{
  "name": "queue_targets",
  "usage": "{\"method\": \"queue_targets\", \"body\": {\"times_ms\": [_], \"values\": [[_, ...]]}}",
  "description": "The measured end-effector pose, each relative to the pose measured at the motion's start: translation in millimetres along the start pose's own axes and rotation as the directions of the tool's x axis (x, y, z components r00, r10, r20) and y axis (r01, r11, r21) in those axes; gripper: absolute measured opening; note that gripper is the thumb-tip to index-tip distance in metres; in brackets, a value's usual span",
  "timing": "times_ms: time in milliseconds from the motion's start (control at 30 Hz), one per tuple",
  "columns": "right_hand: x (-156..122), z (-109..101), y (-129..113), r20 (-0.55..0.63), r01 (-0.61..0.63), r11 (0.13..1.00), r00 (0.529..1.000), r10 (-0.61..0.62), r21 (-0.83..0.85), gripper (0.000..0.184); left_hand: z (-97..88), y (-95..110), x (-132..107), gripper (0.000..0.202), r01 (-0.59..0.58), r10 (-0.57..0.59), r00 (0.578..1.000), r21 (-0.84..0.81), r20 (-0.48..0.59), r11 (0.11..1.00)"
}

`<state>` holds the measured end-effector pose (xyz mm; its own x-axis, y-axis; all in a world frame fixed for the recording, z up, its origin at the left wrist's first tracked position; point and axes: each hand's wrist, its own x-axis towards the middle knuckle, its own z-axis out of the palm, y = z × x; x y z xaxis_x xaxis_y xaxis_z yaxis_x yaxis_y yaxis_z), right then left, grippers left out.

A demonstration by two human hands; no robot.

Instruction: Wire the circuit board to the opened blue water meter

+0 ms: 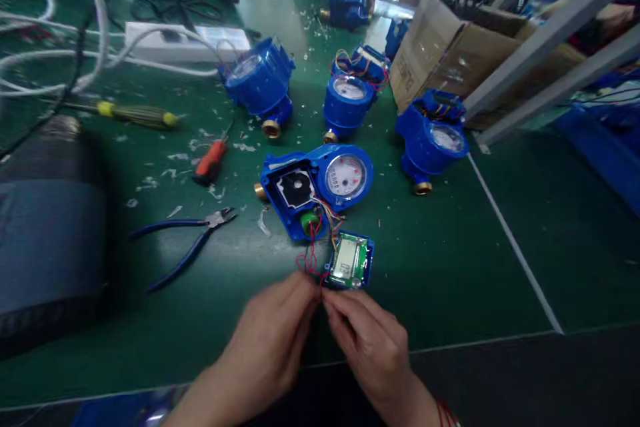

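Clearly, both hands met near the front edge of the green worktop (450, 267), fingertips pinched together on the thin red wires (309, 260). The left hand (267, 347) had its grip closed on the wires from one side, and the right hand (370, 343) closed on them from the other, just beside the small display module (350, 260). Those wires ran up into the opened meter (315, 190), which lay flat toward the middle of the worktop with its cover off and its dial facing up; the module lay touching the bundle, just in front of the meter. By the look of it, the step in hand was joining or twisting the red leads. The next move seemed to call for a fine pinch and little pull, since the leads were short and tied to the meter. Pliers (185, 247) and a red-handled screwdriver (213, 160) lay to the left, well apart from the hands. Three more meters stood farther back, and another person worked at the far edge.
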<state>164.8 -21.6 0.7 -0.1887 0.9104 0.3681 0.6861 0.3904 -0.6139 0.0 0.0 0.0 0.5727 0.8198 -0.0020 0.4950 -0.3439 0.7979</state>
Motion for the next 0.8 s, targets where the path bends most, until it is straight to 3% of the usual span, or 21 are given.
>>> {"method": "queue_targets", "body": {"times_ms": [200, 800], "values": [[1, 0, -8, 0.039, 0.019, 0.996, 0.999, -0.015, -0.087, 0.016, 4.1, 1, -1, 0.020, -0.085, 0.091, 0.988, 0.052, -0.121, 0.995], [9, 5, -13, -0.031, -0.083, 0.996, 0.996, 0.083, -0.021, 0.014, -5.5, -5, 1, 0.020, -0.079, 0.075, 0.997, -0.224, -0.027, 0.971]]}}
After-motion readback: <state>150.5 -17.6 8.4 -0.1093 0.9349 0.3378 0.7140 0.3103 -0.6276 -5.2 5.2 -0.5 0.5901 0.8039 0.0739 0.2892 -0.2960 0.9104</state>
